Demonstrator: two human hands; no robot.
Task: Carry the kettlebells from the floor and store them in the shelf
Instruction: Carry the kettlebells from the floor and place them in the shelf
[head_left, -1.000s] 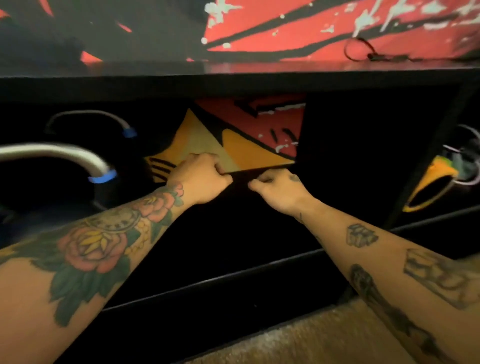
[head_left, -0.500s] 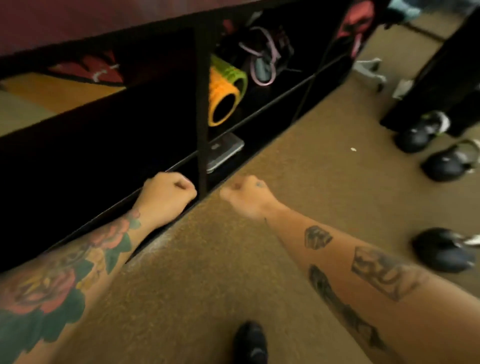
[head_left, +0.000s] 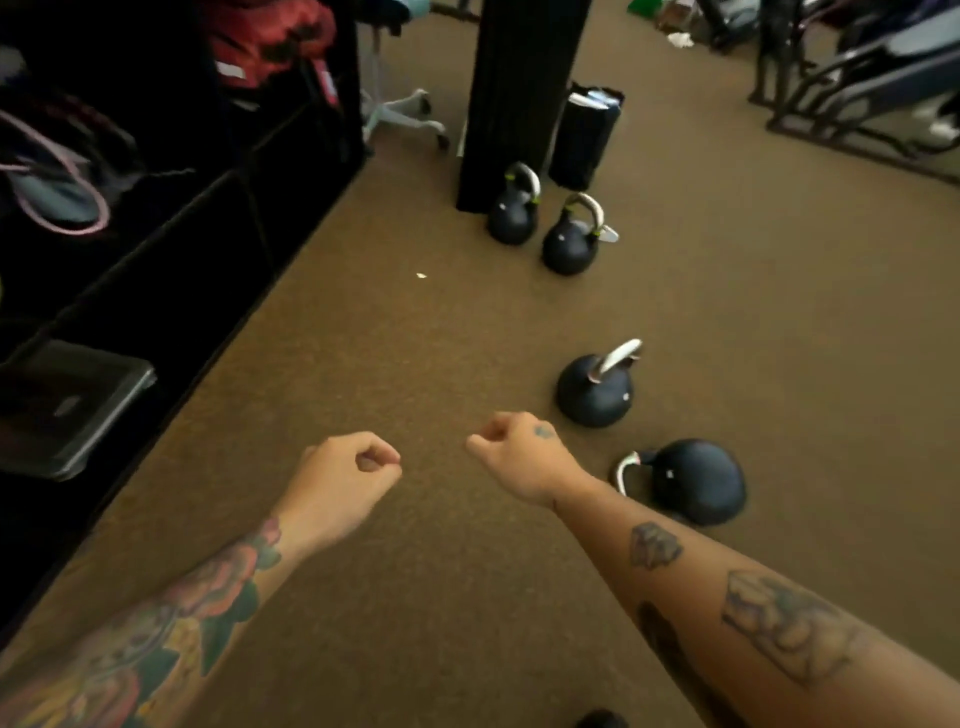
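Observation:
Several black kettlebells with silver handles rest on the brown carpet. One kettlebell (head_left: 691, 480) lies tipped on its side just right of my right wrist. Another kettlebell (head_left: 597, 387) stands upright a little beyond my right hand. Two smaller kettlebells (head_left: 511, 210) (head_left: 571, 244) stand farther off by a black post. My left hand (head_left: 345, 480) and my right hand (head_left: 514, 452) hover over bare carpet, both curled into loose fists with nothing in them. The black shelf (head_left: 218, 218) runs along the left.
The black post (head_left: 514, 78) rises at the top centre with a dark rolled mat (head_left: 584, 135) beside it. A flat grey device (head_left: 67, 405) lies in a low shelf compartment. A white chair base (head_left: 402, 111) and black gym frames (head_left: 852, 88) stand farther back.
My view has swung right, away from the shelf interior toward the floor. Both hands have left the shelf and now hang over the carpet near the kettlebells.

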